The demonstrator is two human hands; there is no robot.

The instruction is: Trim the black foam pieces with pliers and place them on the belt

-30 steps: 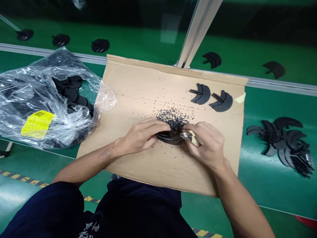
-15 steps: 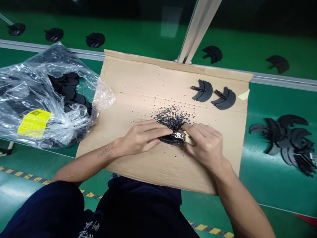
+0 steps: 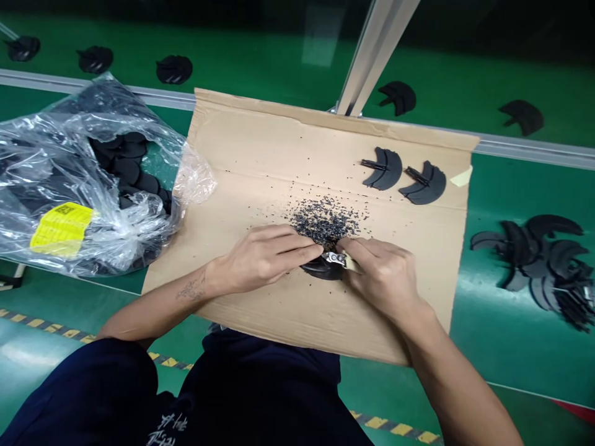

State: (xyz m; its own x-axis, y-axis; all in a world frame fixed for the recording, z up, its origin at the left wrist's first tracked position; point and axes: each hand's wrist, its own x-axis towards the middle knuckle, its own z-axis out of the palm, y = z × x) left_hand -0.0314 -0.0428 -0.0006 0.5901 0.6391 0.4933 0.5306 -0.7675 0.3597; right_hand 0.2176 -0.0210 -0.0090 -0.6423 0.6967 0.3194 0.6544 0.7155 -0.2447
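Note:
My left hand (image 3: 260, 257) is closed on a black curved plastic part (image 3: 320, 269) and presses it down on the cardboard sheet (image 3: 260, 155). My right hand (image 3: 383, 275) is closed on a small metal cutting tool (image 3: 335, 257) whose tip meets the part's edge. Just beyond both hands lies a heap of black trimmings (image 3: 325, 220). Two finished black curved parts (image 3: 403, 176) lie at the sheet's far right.
A clear plastic bag of black parts (image 3: 88, 179) with a yellow label lies to the left. A pile of black parts (image 3: 539, 260) sits on the green bench to the right. More parts ride the green belt behind a metal rail (image 3: 530, 152). A slanted metal post (image 3: 372, 49) rises behind the cardboard.
My right hand and the tool have slid a little left along the part toward my left hand. The part is more covered by my fingers. The view has shifted slightly.

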